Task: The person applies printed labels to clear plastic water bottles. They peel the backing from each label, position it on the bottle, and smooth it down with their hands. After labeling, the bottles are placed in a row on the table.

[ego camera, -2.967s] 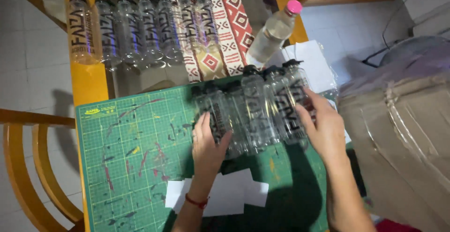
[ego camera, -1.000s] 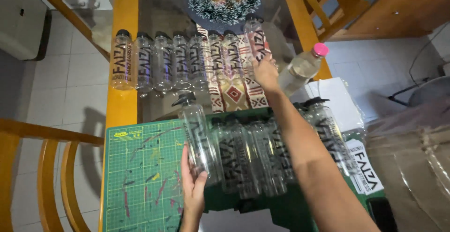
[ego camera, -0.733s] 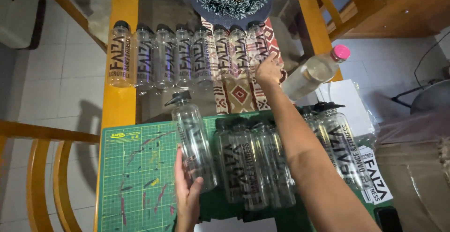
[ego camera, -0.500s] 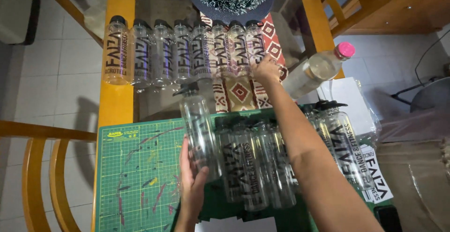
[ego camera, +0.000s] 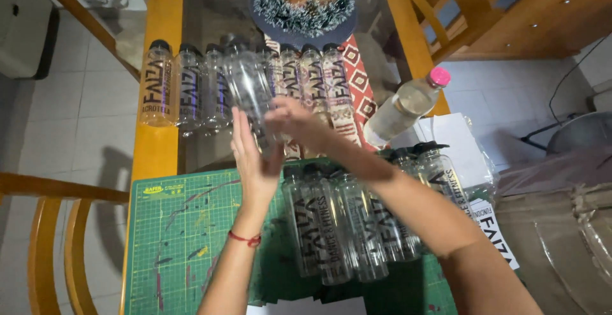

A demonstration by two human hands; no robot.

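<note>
Clear bottle (ego camera: 248, 92): being held over far bottle row (ego camera: 191, 85) on worktop (ego camera: 159, 149); left hand (ego camera: 254, 156) fingers wrapping its base, right hand (ego camera: 296, 124) fingers curling against its side.

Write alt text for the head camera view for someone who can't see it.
Seen from above, a person's left hand and right hand hold a clear plastic bottle over a far row of bottles lying on a glass table. A nearer bottle row lies by a green cutting mat.
</note>
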